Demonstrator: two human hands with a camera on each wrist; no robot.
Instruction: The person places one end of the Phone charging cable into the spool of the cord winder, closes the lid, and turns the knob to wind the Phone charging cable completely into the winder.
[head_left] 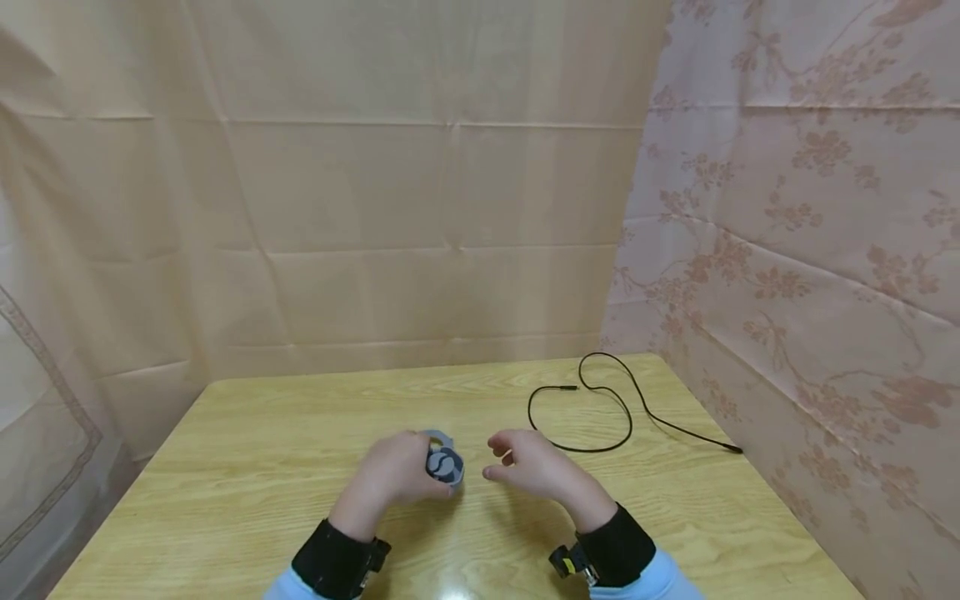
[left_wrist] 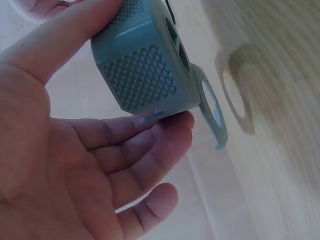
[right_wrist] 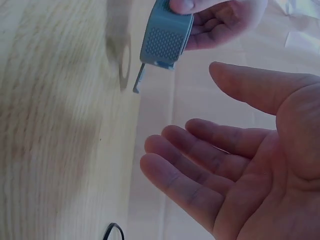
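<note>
My left hand holds a small blue-grey plastic case above the table, thumb on one side and fingers on the other. Its side panels have a diamond-textured grip, and a curved S-shaped divider shows in its round face. In the left wrist view, a ring-shaped flap stands swung out from the edge of the case. The right hand is just to the right of the case, palm turned toward it, fingers loosely bent and holding nothing. A gap separates its fingertips from the case in the right wrist view.
A thin black cable lies in loose loops at the back right of the wooden table, one plug end close to the right edge. A beige curtain hangs behind the table and a floral curtain along its right side.
</note>
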